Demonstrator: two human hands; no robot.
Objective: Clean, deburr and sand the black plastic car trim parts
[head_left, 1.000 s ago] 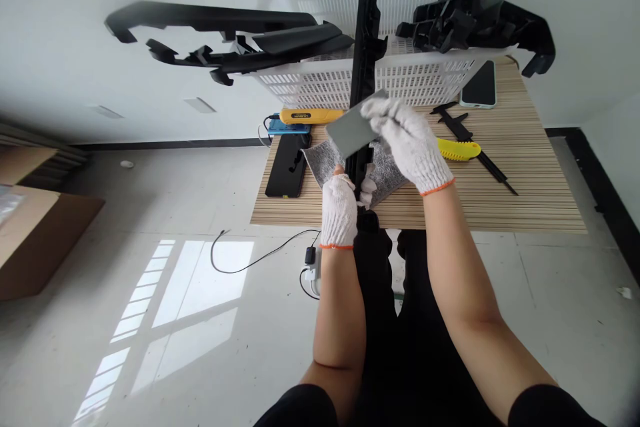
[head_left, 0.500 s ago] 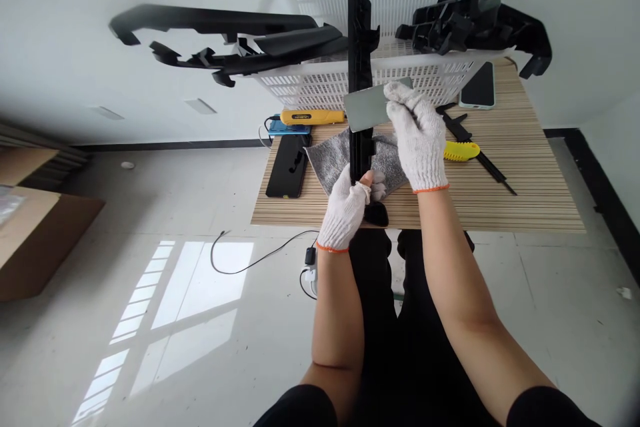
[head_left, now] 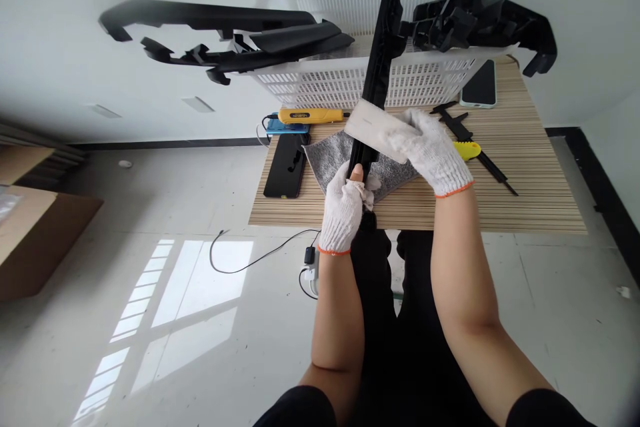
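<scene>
My left hand [head_left: 344, 210], in a white knit glove with the thumb tip bare, is closed round the lower end of a long black plastic trim piece [head_left: 381, 60]. The piece slants up and to the right, its far end over the basket. In my gloved right hand [head_left: 433, 150] is a flat, pale rectangular plate [head_left: 377, 128], pinched at its right end. The plate lies across the trim piece just above my left hand; whether they touch I cannot tell. Beneath both hands a grey cloth [head_left: 325, 159] is spread on the table.
Behind stands a white plastic basket [head_left: 320, 83] with more black trim pieces [head_left: 200, 17] jutting out both sides. On the striped table [head_left: 540, 193] lie a yellow corded tool [head_left: 310, 116], a black phone [head_left: 285, 165], a second phone [head_left: 479, 85], a caliper [head_left: 457, 125] and a yellow-handled tool [head_left: 467, 150].
The trim piece has tilted to the right at its far end. My right hand has moved down and right, and the plate has turned, showing a lighter face.
</scene>
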